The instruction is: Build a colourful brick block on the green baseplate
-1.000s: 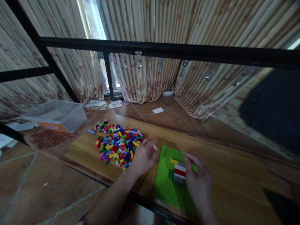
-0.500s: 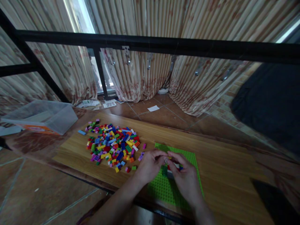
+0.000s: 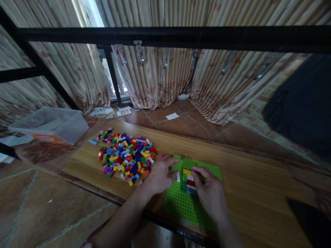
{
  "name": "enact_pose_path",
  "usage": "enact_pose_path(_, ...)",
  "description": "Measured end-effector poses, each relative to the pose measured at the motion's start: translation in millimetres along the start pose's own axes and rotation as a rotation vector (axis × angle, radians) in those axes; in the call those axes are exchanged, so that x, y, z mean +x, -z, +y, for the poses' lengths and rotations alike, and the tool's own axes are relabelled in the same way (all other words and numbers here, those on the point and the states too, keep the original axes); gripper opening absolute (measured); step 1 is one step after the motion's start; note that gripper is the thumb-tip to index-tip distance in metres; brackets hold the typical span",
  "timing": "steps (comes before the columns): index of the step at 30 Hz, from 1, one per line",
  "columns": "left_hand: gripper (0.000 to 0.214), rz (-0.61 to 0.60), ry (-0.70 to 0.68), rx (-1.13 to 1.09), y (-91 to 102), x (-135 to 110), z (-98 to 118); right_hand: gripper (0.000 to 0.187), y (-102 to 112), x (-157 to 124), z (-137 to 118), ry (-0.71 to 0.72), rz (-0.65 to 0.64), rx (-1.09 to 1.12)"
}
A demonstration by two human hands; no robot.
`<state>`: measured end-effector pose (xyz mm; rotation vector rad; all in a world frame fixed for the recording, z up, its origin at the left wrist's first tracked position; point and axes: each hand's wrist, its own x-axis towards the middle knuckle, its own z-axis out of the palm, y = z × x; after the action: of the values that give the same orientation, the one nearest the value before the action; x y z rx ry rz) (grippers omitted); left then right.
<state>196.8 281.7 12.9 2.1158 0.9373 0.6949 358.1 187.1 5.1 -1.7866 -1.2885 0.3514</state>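
On the green studded baseplate (image 3: 191, 210) stands a small block of toy bricks (image 3: 191, 182), with yellow, white, red, grey and green rows showing. My right hand (image 3: 210, 187) is at its right side, thumb and forefinger close together against the upper right edge. The fingers cover whatever they pinch there. My left hand (image 3: 160, 175) is over the plate's left edge, thumb and forefinger apart. A small white brick (image 3: 178, 177) shows just beside the left thumb; whether it touches the thumb or lies on the studs I cannot tell.
A heap of loose coloured bricks (image 3: 126, 156) lies left of my hands on the wooden board (image 3: 245, 193). Farther left stands a clear plastic box (image 3: 51, 125). A black bar (image 3: 165, 36) crosses above the far side. A dark flat object (image 3: 307, 220) lies at the right.
My hands were together over the brick block and have parted. The left moved away to the left, uncovering the block and the white brick; the right stays beside the block. The view shifted slightly.
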Motion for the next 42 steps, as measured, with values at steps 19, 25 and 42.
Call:
enact_pose_path(19,0.042,-0.049,-0.141,0.272,2.4,-6,-2,0.036,-11,2,8,0.036,-0.04,-0.108)
enact_pose_path(25,0.044,0.0,-0.083,0.362,21.0,-6,-17,0.038,-20,2,10,0.072,-0.069,-0.109)
enact_pose_path(42,0.052,0.15,0.133,0.509,110.2,-22,-59,0.041,-20,-1,5,0.065,0.022,-0.083)
